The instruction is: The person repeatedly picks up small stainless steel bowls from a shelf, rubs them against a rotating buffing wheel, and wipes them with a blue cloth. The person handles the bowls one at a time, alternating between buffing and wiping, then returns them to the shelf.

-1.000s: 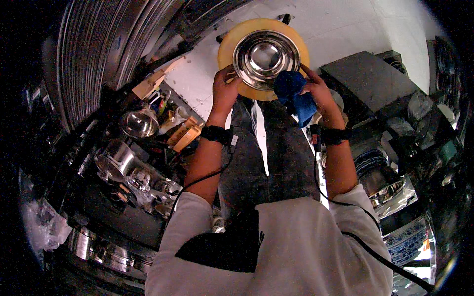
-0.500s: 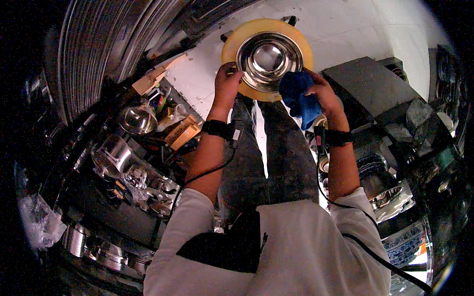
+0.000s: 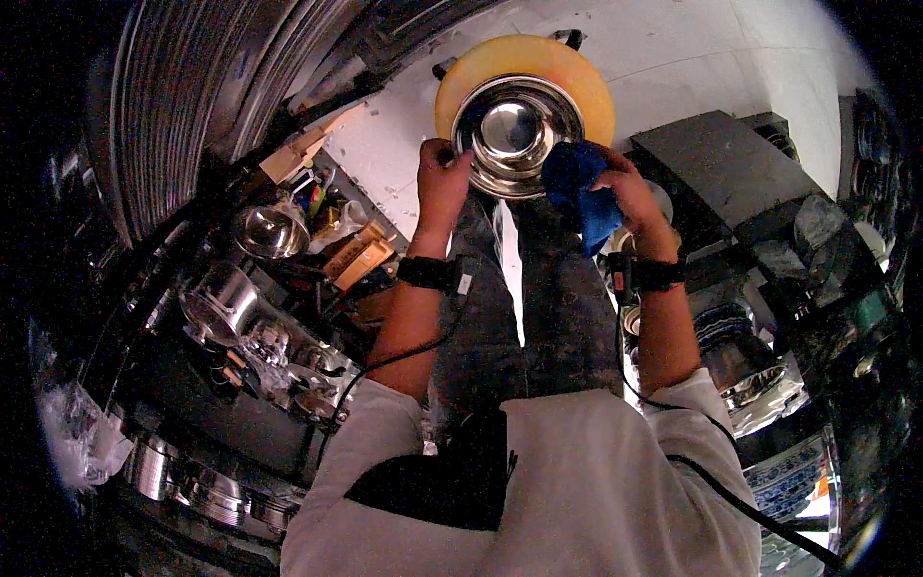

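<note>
A shiny metal bowl (image 3: 468, 108) is held in front of me, over the near part of a round yellow stool top (image 3: 589, 82). My left hand (image 3: 444, 192) grips the bowl's left rim, thumb and fingers closed on it. On the other side, my right hand (image 3: 630, 188) is closed on a bunched blue cloth (image 3: 580, 183), which presses against the bowl's right rim. Part of the cloth hangs below the fingers. The cloth hides that side of the rim.
At left stand a metal pot (image 3: 219, 303), a shiny round bowl (image 3: 269, 233) and a cardboard box (image 3: 358, 258) among clutter. A dark grey box (image 3: 726, 168) is to the right. Blue-patterned bowls (image 3: 784, 481) sit at lower right, and plastic wrapping (image 3: 87, 442) lies at far left.
The bowl has shifted slightly toward me and left, showing more of the yellow top beyond it. Both hands have come a little nearer, still holding the bowl and the cloth.
</note>
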Demonstrator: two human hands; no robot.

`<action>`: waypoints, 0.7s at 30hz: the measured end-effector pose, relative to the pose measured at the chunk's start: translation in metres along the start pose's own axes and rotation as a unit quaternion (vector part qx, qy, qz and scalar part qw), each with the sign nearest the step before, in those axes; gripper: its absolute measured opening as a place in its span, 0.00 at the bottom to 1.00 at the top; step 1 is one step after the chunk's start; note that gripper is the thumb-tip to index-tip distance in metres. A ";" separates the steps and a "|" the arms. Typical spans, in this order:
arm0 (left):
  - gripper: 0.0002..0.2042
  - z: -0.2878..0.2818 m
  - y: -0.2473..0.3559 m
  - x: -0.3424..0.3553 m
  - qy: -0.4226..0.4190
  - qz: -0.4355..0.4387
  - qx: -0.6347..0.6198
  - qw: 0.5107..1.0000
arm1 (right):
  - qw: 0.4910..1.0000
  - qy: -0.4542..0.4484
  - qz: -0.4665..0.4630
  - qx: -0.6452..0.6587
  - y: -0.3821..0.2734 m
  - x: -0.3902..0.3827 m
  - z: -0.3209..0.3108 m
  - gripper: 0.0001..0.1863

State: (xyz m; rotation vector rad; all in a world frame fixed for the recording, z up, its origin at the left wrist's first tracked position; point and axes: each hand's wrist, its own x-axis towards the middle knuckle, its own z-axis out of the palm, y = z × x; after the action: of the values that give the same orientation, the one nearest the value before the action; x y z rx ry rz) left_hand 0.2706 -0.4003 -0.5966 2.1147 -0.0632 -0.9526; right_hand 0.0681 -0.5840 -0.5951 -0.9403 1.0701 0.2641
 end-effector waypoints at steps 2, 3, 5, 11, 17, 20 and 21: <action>0.14 0.001 0.007 -0.010 0.009 0.070 0.069 0.995 | 1.000 0.011 -0.011 0.005 -0.002 -0.004 0.005 0.36; 0.14 0.002 0.011 -0.014 0.013 0.107 0.103 0.989 | 1.000 0.005 -0.012 0.006 0.000 -0.004 0.005 0.36; 0.14 -0.003 0.016 -0.023 0.002 0.117 0.131 0.984 | 1.000 -0.006 -0.018 0.006 0.010 -0.006 0.002 0.36; 0.13 -0.055 0.034 -0.054 -0.036 0.070 0.040 0.996 | 0.991 -0.046 0.006 0.124 -0.040 -0.061 -0.010 0.32; 0.20 -0.126 0.114 -0.143 0.099 0.082 0.023 0.991 | 0.977 -0.017 -0.205 -0.063 -0.151 -0.145 0.089 0.23; 0.29 -0.165 0.164 -0.205 0.073 0.110 0.047 0.990 | 0.879 0.049 -0.381 -0.282 -0.178 -0.165 0.161 0.27; 0.35 -0.178 0.167 -0.227 0.085 0.099 0.025 0.991 | 0.917 -0.007 -0.312 -0.248 -0.196 -0.190 0.187 0.26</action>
State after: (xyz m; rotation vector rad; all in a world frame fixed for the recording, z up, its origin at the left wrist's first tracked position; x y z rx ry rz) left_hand 0.2665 -0.3209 -0.2728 2.1811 -0.2087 -0.6570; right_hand 0.2103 -0.5135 -0.3044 -1.6826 0.6432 0.0038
